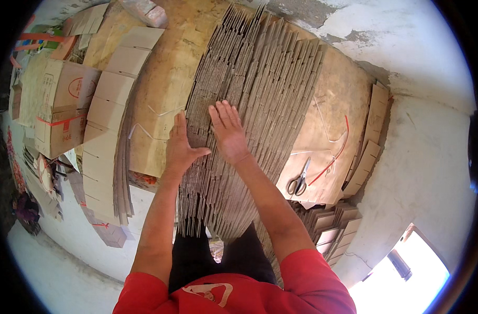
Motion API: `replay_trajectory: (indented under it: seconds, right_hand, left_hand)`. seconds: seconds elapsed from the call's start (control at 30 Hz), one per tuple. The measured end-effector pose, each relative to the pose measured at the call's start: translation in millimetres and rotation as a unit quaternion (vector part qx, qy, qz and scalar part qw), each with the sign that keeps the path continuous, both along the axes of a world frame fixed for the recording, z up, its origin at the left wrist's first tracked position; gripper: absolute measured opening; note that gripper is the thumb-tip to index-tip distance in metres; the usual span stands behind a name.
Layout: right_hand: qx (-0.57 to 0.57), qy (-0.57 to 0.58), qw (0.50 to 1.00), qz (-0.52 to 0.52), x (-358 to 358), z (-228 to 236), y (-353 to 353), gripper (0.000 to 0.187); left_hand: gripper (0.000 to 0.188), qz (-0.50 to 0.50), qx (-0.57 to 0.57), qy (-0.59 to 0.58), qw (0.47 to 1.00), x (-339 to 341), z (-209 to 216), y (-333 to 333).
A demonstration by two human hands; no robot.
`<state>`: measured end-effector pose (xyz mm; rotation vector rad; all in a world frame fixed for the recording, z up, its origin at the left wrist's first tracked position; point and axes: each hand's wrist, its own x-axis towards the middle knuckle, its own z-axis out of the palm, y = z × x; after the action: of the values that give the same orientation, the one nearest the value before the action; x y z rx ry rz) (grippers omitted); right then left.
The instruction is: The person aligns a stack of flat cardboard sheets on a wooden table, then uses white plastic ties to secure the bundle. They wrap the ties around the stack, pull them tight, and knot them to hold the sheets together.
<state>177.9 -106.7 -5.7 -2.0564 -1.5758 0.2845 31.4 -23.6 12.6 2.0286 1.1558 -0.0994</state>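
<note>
A long, tightly packed row of flat cardboard pieces point(265, 89) stands on edge across the wooden table, running from the far side to just before my body. My left hand point(181, 145) is at the row's left side, fingers stretched forward and thumb spread to the right over the edges. Flat on top of the row lies my right hand point(229, 131), its fingers extended and slightly apart. Neither hand grips anything. White plastic strapping point(150, 137) passes toward the row's left side near my left hand.
Right of the row lie black-handled scissors point(299, 180), a red strap point(333, 157) and white strapping. Cardboard sheets point(110, 110) and a cardboard box point(66, 104) with a red band stand at the left. More cardboard point(367, 146) leans along the right wall point(427, 141).
</note>
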Motion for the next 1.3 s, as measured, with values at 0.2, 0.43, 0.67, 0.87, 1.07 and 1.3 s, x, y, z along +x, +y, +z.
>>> replay_trajectory:
  seconds: [0.2, 0.43, 0.67, 0.87, 1.07, 1.3]
  right_hand:
    - [0.009, -0.025, 1.0, 0.005, 1, -8, -4, 0.054]
    - [-0.003, -0.011, 1.0, 0.012, -1, -9, -1, 0.05]
    - [0.019, -0.007, 1.0, 0.009, 1, -10, -5, 0.05]
    - [0.009, 0.017, 1.0, 0.012, 2, -5, -5, 0.054]
    - [0.043, 0.057, 0.997, 0.005, 5, -1, -3, 0.063]
    - [0.093, 0.194, 0.977, -0.01, 6, 5, 2, 0.064]
  left_hand:
    - [0.123, 0.063, 0.009, -0.071, 0.995, -22, -6, 14]
    - [0.117, 0.056, 0.091, 0.06, 0.992, 3, 10, 1]
    - [0.109, 0.154, 0.033, 0.007, 0.987, 7, 25, 20]
    - [0.101, 0.134, 0.119, -0.02, 0.984, 31, 34, 17]
    - [0.103, 0.032, 0.115, 0.02, 0.993, 58, 1, 24]
    - [0.119, -0.014, 0.065, -0.001, 0.998, 58, 9, 16]
